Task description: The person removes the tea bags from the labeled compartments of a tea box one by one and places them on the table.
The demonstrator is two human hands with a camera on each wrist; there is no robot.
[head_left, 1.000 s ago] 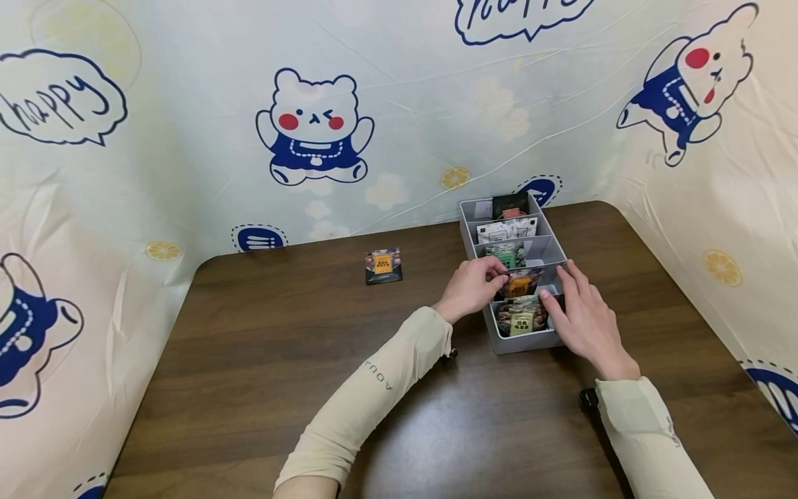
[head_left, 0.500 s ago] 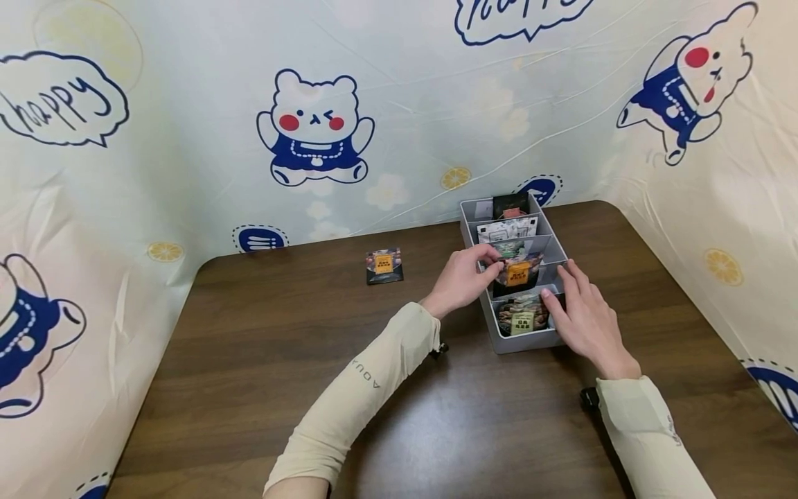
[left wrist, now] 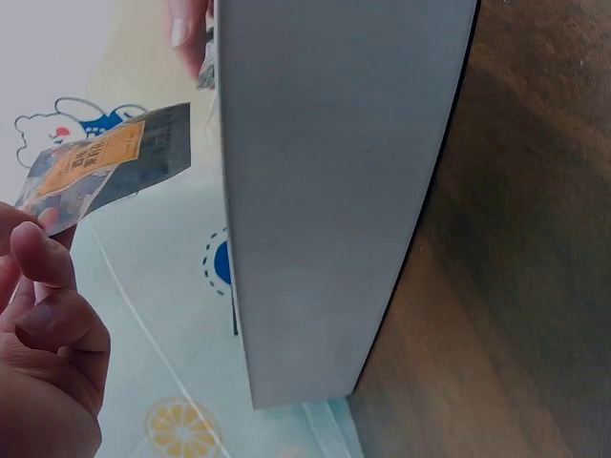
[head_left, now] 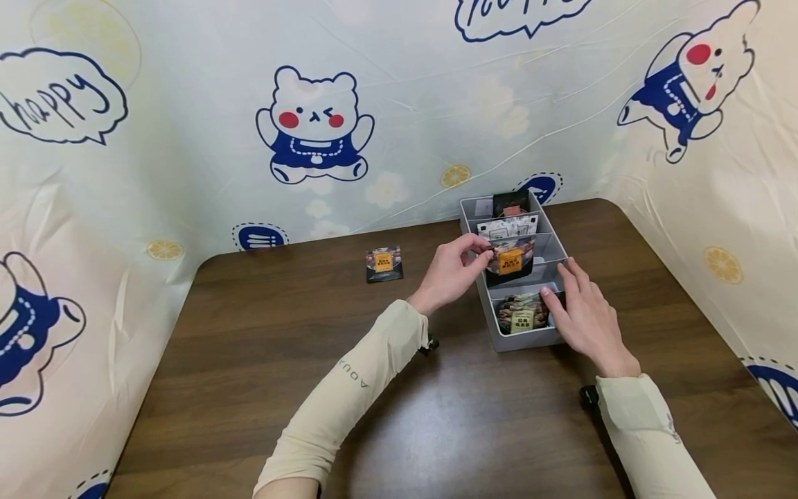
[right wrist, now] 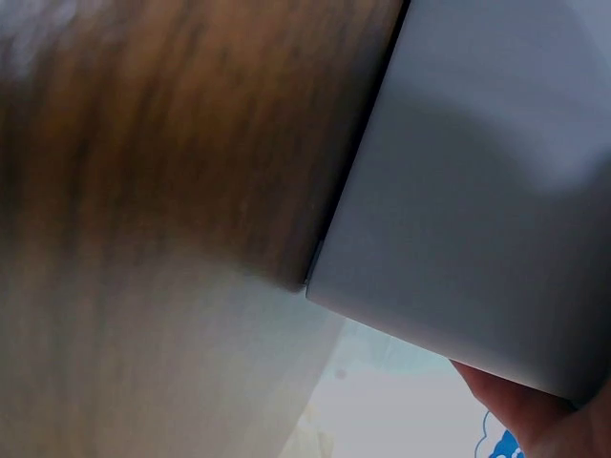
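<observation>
My left hand (head_left: 453,270) pinches a small food packet (head_left: 509,260) by its left edge, thumb against fingertips. Dark with an orange label, the packet hangs tilted above the grey divided box (head_left: 526,342). In the left wrist view, the pinched packet (left wrist: 115,167) is beside the box's long wall (left wrist: 325,219). My right hand (head_left: 589,317) holds the box at its front right, thumb over the rim and fingers along the outer side. Below it in the front compartment stands a packet with a pale green label (head_left: 522,315). In the right wrist view, only part of the right hand (right wrist: 539,410) shows behind the box wall.
Farther back in the box are a white packet (head_left: 508,226) and a black one with a pink label (head_left: 512,205). Another orange-labelled packet (head_left: 384,264) lies on the brown table (head_left: 299,333), left of the box. A printed cloth (head_left: 411,118) hangs behind and around the table.
The left hand has drawn the orange-labelled packet up out of its compartment and shifted it back and slightly left. It now covers the green packet behind. The right hand has stayed put.
</observation>
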